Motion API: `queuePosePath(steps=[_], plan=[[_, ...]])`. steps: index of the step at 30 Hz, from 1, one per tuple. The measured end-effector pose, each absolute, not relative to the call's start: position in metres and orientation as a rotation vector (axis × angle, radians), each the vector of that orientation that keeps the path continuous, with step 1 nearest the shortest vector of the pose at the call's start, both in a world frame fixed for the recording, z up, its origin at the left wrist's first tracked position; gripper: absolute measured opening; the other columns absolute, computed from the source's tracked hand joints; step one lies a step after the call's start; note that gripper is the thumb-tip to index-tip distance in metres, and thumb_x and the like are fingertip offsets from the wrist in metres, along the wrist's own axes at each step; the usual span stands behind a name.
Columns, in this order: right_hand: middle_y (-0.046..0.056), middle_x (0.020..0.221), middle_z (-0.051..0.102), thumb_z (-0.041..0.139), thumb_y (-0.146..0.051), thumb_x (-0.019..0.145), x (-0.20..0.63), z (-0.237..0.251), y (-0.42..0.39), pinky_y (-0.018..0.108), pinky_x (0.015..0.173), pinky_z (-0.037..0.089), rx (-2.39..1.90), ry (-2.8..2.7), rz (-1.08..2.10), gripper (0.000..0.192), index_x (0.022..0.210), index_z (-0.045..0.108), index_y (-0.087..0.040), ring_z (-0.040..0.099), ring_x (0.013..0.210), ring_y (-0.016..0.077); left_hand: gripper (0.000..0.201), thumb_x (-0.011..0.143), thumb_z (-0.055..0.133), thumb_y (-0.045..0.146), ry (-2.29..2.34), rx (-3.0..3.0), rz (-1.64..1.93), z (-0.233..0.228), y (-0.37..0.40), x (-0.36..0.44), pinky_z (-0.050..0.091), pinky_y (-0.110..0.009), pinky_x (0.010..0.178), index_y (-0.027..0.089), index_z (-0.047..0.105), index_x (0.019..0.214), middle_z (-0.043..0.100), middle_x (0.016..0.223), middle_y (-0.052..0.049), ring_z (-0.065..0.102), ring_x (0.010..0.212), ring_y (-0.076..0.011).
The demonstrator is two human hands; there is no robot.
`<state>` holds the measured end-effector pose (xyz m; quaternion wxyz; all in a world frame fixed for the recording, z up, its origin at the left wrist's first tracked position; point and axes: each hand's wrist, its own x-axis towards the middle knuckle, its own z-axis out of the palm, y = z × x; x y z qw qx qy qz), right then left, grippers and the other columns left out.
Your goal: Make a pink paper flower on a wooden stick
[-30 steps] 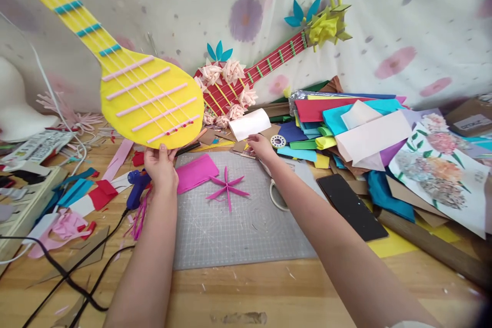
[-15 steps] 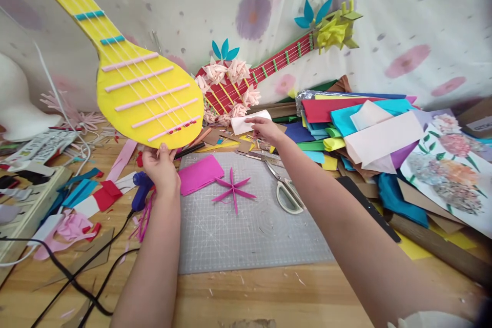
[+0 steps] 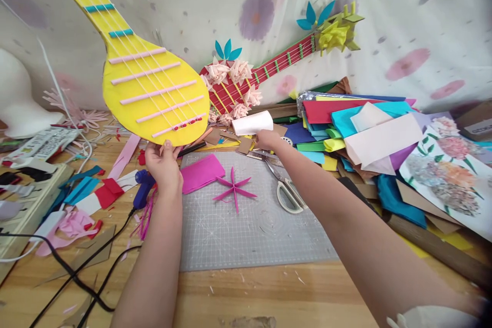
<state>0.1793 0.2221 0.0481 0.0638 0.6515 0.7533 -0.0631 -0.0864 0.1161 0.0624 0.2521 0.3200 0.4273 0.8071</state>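
Note:
My left hand (image 3: 165, 166) is closed on the bottom edge of a yellow paper lute (image 3: 154, 69), thumb in front, its neck leaning up to the left. Pink bars, blue frets and white strings cross the lute. Farther right, my right hand (image 3: 268, 140) reaches over small scraps just below a white paper roll (image 3: 251, 123). Its fingers are curled, and what they hold, if anything, is hidden. Scissors (image 3: 289, 196) lie below this hand on the grey cutting mat (image 3: 265, 246). A magenta star-shaped paper piece (image 3: 233, 189) and magenta sheets (image 3: 202, 172) are on the mat too.
A red paper lute (image 3: 265, 74) with pink flowers leans against the curtain. Coloured sheets (image 3: 384, 130) pile up at right beside a flower picture (image 3: 449, 164). At left are a blue glue gun (image 3: 144, 189), black cables (image 3: 69, 269) and a power strip (image 3: 36, 210).
My right hand has moved down from the white roll to the scraps below it, and its pointing finger has curled in. The yellow lute appears slightly farther right and lower.

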Motion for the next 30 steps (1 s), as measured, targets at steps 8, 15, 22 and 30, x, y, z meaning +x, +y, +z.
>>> queuePosePath(steps=[8, 15, 22, 30], plan=[[0.003, 0.087, 0.066, 0.055, -0.026, 0.071, 0.211, 0.071, 0.223, 0.022, 0.057, 0.037, 2.213, 2.361, -0.397, 0.021, 0.09, 0.06, -0.02, 0.056, 0.069, 0.0134, 0.029, 0.069, 0.064, 0.03, 1.135, 0.888, 2.221, 0.082, 0.108, -0.087, 0.051, -0.042, 0.08, 0.017, 0.049, 0.09, 0.06, 0.094, -0.005, 0.062, 0.088, -0.0163], [0.009, 0.106, 0.061, 0.044, -0.032, 0.083, 0.158, 0.053, 0.194, 0.029, 0.082, 0.04, 1.969, 2.742, -0.135, 0.029, 0.1, 0.062, -0.019, 0.053, 0.1, 0.0203, 0.024, 0.066, 0.063, 0.019, 1.184, 0.882, 2.382, 0.101, 0.099, -0.106, 0.054, -0.041, 0.076, 0.014, 0.044, 0.081, 0.059, 0.093, -0.003, 0.061, 0.081, -0.0125], [0.009, 0.131, 0.048, 0.044, -0.018, 0.079, 0.047, 0.041, 0.21, 0.037, 0.101, 0.028, 1.258, 3.105, -0.144, 0.047, 0.126, 0.045, -0.015, 0.04, 0.121, 0.0216, 0.029, 0.063, 0.061, 0.012, 1.275, 0.948, 2.514, 0.104, 0.091, -0.136, 0.055, -0.041, 0.074, 0.016, 0.047, 0.088, 0.057, 0.096, -0.001, 0.061, 0.084, -0.0143], [0.01, 0.125, 0.053, 0.037, -0.017, 0.083, 0.017, 0.038, 0.237, 0.041, 0.093, 0.032, 1.225, 2.975, 0.061, 0.042, 0.124, 0.048, -0.018, 0.043, 0.115, 0.0254, 0.035, 0.059, 0.063, 0.009, 1.29, 0.926, 2.548, 0.102, 0.089, -0.146, 0.054, -0.043, 0.076, 0.016, 0.048, 0.09, 0.057, 0.101, -0.003, 0.06, 0.089, -0.0164]])
